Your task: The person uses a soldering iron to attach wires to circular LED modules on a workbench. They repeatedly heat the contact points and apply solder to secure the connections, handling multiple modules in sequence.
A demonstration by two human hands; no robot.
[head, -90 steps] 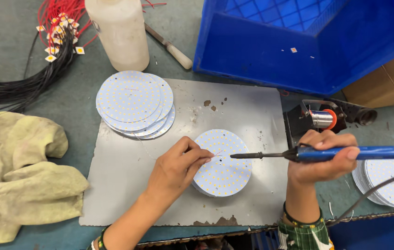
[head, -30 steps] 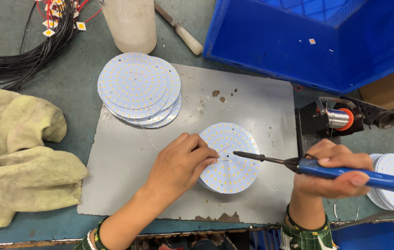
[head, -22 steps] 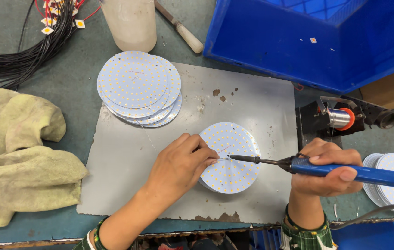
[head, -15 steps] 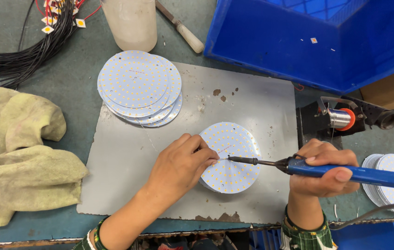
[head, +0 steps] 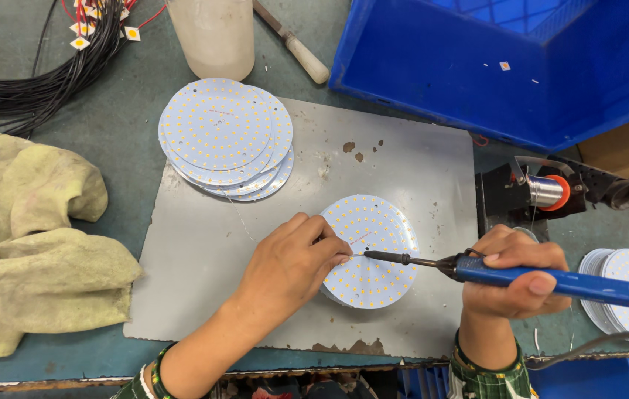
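The left hand (head: pixel 292 258) covers the left edge of the round LED board (head: pixel 370 250) — its fingertips pinch there, what they hold is too small to tell. The right hand (head: pixel 517 270) is closed around the blue soldering iron (head: pixel 543 279), whose tip touches the board near the front edge of the grey metal sheet (head: pixel 203 251). The sheet's left half lies bare; a board stack (head: pixel 222 137) sits at its back left corner.

Yellow rag (head: pixel 26 244) left; black wires (head: pixel 41 81), blue bin (head: pixel 491 66), plastic bottle (head: pixel 213 33) behind.

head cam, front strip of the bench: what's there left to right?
Yellow-green cloth → left hand → round LED board on the grey mat → blue-handled soldering iron in the right hand → stack of LED boards at the right edge.
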